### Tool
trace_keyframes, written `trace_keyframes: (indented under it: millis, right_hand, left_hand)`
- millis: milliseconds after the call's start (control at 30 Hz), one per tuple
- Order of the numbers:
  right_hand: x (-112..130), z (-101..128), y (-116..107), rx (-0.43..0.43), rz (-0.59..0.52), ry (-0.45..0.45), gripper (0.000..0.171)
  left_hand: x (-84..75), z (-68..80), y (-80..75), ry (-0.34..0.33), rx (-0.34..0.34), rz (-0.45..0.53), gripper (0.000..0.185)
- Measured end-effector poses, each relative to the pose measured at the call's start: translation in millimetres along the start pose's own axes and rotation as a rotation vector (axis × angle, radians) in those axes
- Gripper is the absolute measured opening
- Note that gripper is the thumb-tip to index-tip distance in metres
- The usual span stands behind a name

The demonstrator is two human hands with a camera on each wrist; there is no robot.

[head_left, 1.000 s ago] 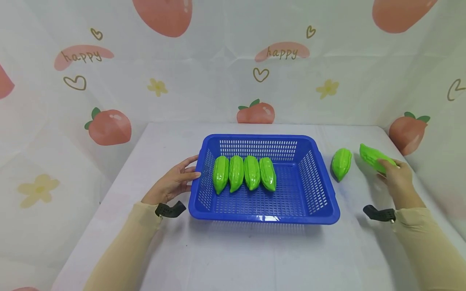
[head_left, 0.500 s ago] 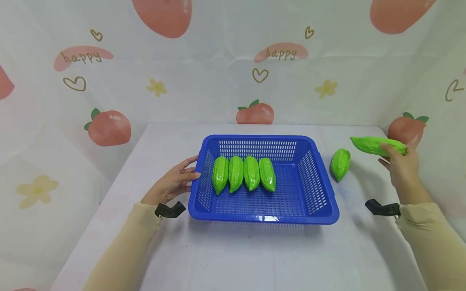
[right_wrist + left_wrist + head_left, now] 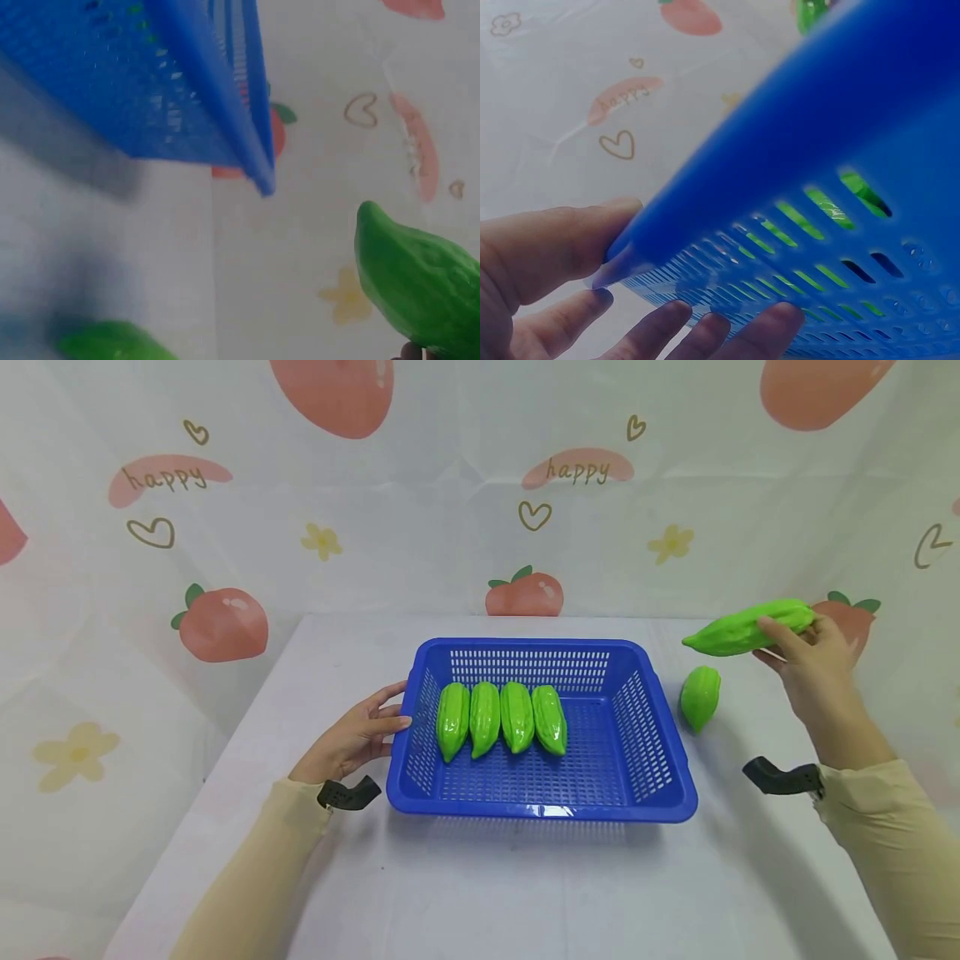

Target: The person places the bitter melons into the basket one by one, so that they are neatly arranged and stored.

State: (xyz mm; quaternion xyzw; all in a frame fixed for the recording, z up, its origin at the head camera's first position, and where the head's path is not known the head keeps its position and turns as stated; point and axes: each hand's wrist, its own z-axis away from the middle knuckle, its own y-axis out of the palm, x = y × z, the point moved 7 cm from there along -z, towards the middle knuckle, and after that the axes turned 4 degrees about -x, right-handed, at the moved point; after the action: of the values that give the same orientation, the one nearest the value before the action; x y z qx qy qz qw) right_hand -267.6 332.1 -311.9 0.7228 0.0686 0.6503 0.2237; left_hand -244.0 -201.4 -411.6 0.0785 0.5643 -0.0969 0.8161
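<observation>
My right hand point(image 3: 813, 672) grips a bright green bitter melon point(image 3: 738, 628) by its right end, above the table to the right of the basket. Its tapered tip points left; in the right wrist view, the bitter melon point(image 3: 420, 277) fills the lower right, with only a bit of fingertip showing. My left hand point(image 3: 362, 737) holds the left side of a blue plastic basket point(image 3: 543, 812). In the left wrist view, the thumb point(image 3: 570, 240) lies at the rim and the fingers rest along the slotted wall. Several bitter melons point(image 3: 485, 718) lie side by side in the basket's left half.
One more bitter melon point(image 3: 701, 697) lies on the white table point(image 3: 480, 893) just right of the basket, below the held one. A printed peach-patterned cloth point(image 3: 420, 527) stands behind the table.
My right hand has lifted the bitter melon from the table's right side and carried it up and to the left, turning its tip leftward. The left hand and basket stay put.
</observation>
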Motion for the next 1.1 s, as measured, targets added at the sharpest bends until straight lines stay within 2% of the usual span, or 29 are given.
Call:
trace_keyframes:
  millis: [100, 167, 233, 400, 567, 833, 967, 1100]
  right_hand:
    - [1.3, 2.4, 18.4, 0.072, -0.072, 0.003, 0.033]
    - [1.6, 4.6, 29.3, 0.102, -0.057, 0.007, 0.033]
    - [1.5, 7.3, 39.6, 0.121, 0.009, 0.01, 0.035]
    - [-1.8, 13.9, 63.3, 0.176, 0.274, 0.019, 0.037]
    - [-7.9, 20.5, 82.2, 0.247, 0.441, 0.033, 0.039]
    - [-24.2, 25.8, 102.6, 0.352, 0.615, 0.053, 0.039]
    - [-33.5, 27.2, 108.4, 0.384, 0.665, 0.073, 0.041]
    - [-43.5, 29.0, 113.5, 0.419, 0.687, 0.105, 0.05]
  left_hand:
    - [-0.4, 0.2, 0.1, 0.001, 0.001, 0.004, 0.077]
    - [-1.1, 0.7, 0.7, 0.005, 0.005, 0.008, 0.078]
    - [-2.2, 1.5, 1.5, 0.011, 0.011, 0.009, 0.078]
    - [-4.0, 3.3, 2.8, 0.023, 0.025, 0.011, 0.077]
    - [-4.4, 3.5, 3.1, 0.024, 0.027, 0.014, 0.077]
    - [-3.5, 3.3, 2.8, 0.018, 0.019, 0.009, 0.077]
    - [-3.4, 3.3, 2.9, 0.014, 0.018, 0.013, 0.078]
    - [-3.7, 3.3, 3.1, 0.016, 0.021, 0.021, 0.077]
